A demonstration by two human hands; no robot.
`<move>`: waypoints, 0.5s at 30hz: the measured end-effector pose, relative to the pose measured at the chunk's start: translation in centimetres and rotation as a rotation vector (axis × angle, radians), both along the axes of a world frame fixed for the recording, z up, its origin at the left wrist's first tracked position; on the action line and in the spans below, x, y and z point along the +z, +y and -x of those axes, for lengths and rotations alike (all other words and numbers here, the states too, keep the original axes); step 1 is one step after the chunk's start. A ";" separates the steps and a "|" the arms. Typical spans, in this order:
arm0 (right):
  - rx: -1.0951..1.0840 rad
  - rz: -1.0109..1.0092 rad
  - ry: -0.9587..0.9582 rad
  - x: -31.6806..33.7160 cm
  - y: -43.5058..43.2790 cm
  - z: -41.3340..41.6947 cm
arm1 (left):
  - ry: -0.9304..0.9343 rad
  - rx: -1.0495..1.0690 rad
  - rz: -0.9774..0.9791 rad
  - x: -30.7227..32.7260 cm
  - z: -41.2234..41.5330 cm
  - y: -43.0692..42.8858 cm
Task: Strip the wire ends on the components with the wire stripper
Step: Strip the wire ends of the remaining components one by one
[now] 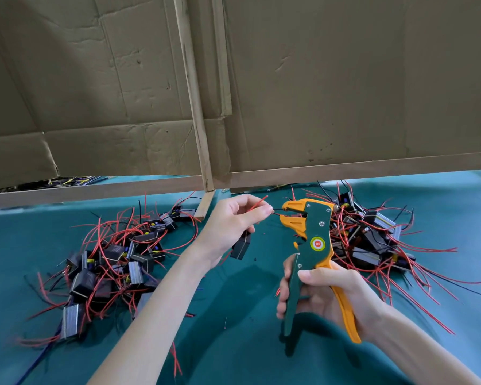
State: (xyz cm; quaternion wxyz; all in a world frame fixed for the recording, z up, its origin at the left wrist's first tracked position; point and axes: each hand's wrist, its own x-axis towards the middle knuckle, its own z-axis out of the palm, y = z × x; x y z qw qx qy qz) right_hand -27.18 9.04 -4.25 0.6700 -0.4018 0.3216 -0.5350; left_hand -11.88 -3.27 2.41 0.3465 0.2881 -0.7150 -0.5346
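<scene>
The left hand (pixel 233 218) is pinching a thin black wire (pixel 277 210) between thumb and forefinger, close behind its tip, and the tip is reaching from the fingertips into the orange mouth of the wire stripper (pixel 314 232). A red wire (pixel 257 202) is poking up past the same fingers. The little black block (pixel 240 245) is hanging just below the curled lower fingers; whether they are touching it I cannot tell.

The right hand (pixel 325 295) is wrapping its fingers round the stripper's two handles, thumb lying across the green one. The handles are standing apart, so the squeeze looks not yet made.

The wire is probably light and limp, so holding it close to the end should stop it buckling. Its smooth sleeve may slide when the stripper pulls, so a firm pinch is likely needed. The dangling block looks light enough to ignore. Low on the handles should give the best leverage.

More blocks are lying in tangled heaps, one (pixel 117 257) out beyond the left wrist and one (pixel 372 240) past the right knuckles, on green cloth (pixel 233 343).
</scene>
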 end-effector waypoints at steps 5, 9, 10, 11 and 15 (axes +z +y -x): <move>-0.005 0.034 0.034 0.0 0.0 0.1 | -0.032 -0.009 0.005 0.4 0.0 0.3; -0.022 0.044 0.070 0.0 0.0 0.2 | -0.076 -0.022 0.006 0.4 -0.2 0.3; -0.025 0.048 0.076 0.0 0.0 0.1 | -0.082 -0.025 0.002 0.4 -0.2 0.3; -0.026 0.050 0.079 -0.1 0.0 0.2 | -0.089 -0.029 -0.001 0.4 -0.2 0.2; -0.027 0.057 0.086 -0.2 0.1 0.2 | -0.103 -0.048 -0.010 0.5 -0.4 0.2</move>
